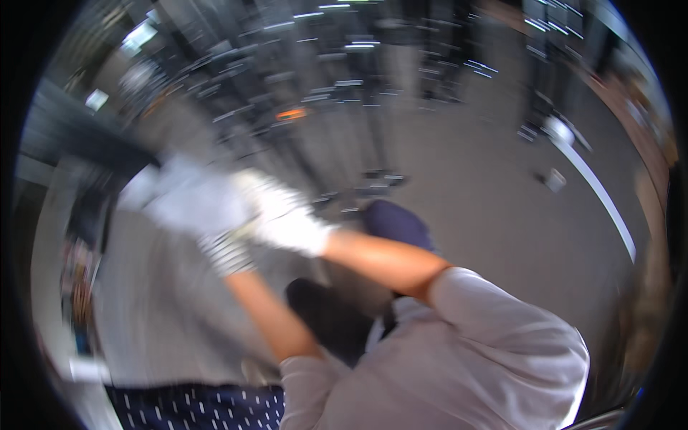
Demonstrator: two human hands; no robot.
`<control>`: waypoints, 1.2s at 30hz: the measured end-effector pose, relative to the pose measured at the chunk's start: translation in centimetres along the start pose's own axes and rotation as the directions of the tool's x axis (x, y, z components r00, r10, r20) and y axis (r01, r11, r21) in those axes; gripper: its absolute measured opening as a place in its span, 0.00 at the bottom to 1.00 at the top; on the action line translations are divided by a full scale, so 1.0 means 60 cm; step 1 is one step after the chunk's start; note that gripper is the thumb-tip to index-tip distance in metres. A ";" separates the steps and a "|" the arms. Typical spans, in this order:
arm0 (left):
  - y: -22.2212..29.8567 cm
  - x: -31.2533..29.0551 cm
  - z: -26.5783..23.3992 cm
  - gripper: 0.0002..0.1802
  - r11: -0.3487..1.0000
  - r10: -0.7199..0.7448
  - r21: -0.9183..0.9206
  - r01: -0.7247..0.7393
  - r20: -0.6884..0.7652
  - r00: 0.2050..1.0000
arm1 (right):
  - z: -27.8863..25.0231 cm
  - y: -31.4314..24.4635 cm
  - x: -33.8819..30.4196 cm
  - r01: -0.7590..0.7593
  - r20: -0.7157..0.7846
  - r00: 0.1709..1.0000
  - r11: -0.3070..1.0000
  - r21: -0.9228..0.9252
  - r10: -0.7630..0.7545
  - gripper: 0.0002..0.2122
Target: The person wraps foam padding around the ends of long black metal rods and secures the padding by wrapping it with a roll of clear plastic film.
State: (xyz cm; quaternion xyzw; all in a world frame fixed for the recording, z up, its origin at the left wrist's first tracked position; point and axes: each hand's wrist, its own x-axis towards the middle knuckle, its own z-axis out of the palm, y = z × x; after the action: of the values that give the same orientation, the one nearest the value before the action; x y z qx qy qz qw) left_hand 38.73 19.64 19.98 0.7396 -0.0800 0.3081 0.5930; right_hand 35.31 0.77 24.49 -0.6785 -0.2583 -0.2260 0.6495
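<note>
Both my hands wear white knitted gloves and meet left of centre, blurred by motion. Between and beyond them is a pale, bluish-white, soft-looking bundle (193, 199); blur hides whether it is cloth or plastic. My right hand (281, 213) is closed at the bundle's right side. My left hand (225, 249) comes up from below to its near edge, with the fingers hidden behind the white material. The far left end of the bundle reaches a dark, bar-like shape (93, 132), and I cannot tell whether they touch.
Dark metal frames or racks (337, 79) stand across the far side, with a small orange spot among them. A white line (602, 197) runs along the grey floor at right, near a small pale object (554, 180). Dark patterned fabric (201, 407) lies at lower left.
</note>
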 end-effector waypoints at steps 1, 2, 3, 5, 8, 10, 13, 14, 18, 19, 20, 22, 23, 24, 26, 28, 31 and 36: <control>-0.011 0.024 0.052 0.20 1.000 0.014 -0.012 -0.014 0.021 1.000 | -0.007 0.033 0.008 0.008 -0.100 0.995 0.999 -0.048 -0.013 0.26; -0.016 0.021 0.065 0.20 1.000 -0.002 0.026 0.002 -0.011 1.000 | -0.032 0.019 0.016 -0.082 0.014 0.997 0.996 0.033 0.082 0.29; -0.017 0.015 0.063 0.20 0.997 -0.027 0.072 0.031 -0.056 0.998 | -0.027 0.026 0.011 -0.108 0.027 0.994 0.992 0.071 0.107 0.30; -0.024 0.001 0.078 0.21 0.979 -0.105 0.150 0.139 -0.219 0.970 | -0.013 0.047 0.012 -0.199 0.061 0.979 0.975 0.102 0.194 0.32; -0.014 -0.016 0.065 0.23 0.986 -0.158 -0.093 0.136 -0.298 0.941 | 0.000 0.037 0.009 -0.276 0.118 0.956 0.961 0.034 0.270 0.36; -0.002 -0.040 0.075 0.24 0.923 -0.177 -0.378 0.075 -0.242 0.954 | -0.001 0.050 0.012 -0.322 0.139 0.936 0.946 -0.028 0.323 0.37; 0.011 -0.076 0.078 0.23 0.750 -0.142 -0.660 0.053 -0.082 0.986 | -0.003 0.086 0.012 -0.198 0.151 0.973 0.965 0.173 0.172 0.37; 0.008 -0.078 0.078 0.24 0.738 -0.153 -0.669 0.089 -0.038 0.987 | -0.009 0.096 0.016 -0.198 0.170 0.970 0.968 0.153 0.172 0.37; -0.008 -0.080 0.071 0.35 0.800 -0.015 -0.588 0.118 0.178 0.984 | -0.029 0.088 0.012 -0.173 0.275 0.955 0.962 0.212 0.111 0.33; -0.013 -0.078 0.069 0.39 0.723 -0.094 -0.666 0.183 0.167 0.981 | -0.026 0.089 0.009 -0.154 0.285 0.955 0.961 0.231 0.085 0.33; -0.018 -0.081 0.070 0.41 0.726 -0.134 -0.660 0.194 0.141 0.981 | -0.024 0.093 0.009 -0.136 0.294 0.954 0.959 0.248 0.059 0.32; -0.015 -0.082 0.085 0.44 0.807 -0.159 -0.562 0.181 0.088 0.983 | -0.028 0.109 0.012 -0.172 0.301 0.949 0.952 0.253 0.091 0.30; -0.011 -0.085 0.090 0.45 0.877 -0.142 -0.456 0.150 0.052 0.989 | -0.025 0.120 0.009 -0.177 0.288 0.954 0.929 0.326 0.081 0.29; -0.010 -0.082 0.089 0.44 0.839 -0.162 -0.515 0.175 0.070 0.984 | -0.019 0.116 0.012 -0.171 0.274 0.960 0.899 0.403 0.061 0.28; -0.009 -0.078 0.081 0.44 0.824 -0.185 -0.525 0.214 0.108 0.977 | -0.022 0.107 0.012 -0.213 0.281 0.955 0.879 0.427 0.095 0.27; -0.012 -0.076 0.070 0.41 0.840 -0.182 -0.490 0.231 0.148 0.972 | -0.020 0.099 0.009 -0.235 0.268 0.955 0.867 0.440 0.123 0.26; -0.006 -0.081 0.082 0.38 0.896 -0.092 -0.414 0.159 0.177 0.980 | -0.021 0.110 0.007 -0.232 0.210 0.966 0.876 0.423 0.154 0.25; -0.001 -0.090 0.136 0.43 0.961 0.057 -0.265 -0.081 -0.098 0.994 | -0.024 0.116 0.002 -0.120 0.179 0.981 0.961 0.249 0.076 0.20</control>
State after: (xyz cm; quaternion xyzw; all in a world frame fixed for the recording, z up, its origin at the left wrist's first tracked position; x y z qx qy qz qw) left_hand 37.39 10.74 16.11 0.6348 -0.1203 0.3477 0.6795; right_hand 39.94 -0.82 19.31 -0.6165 -0.3053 -0.0998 0.7189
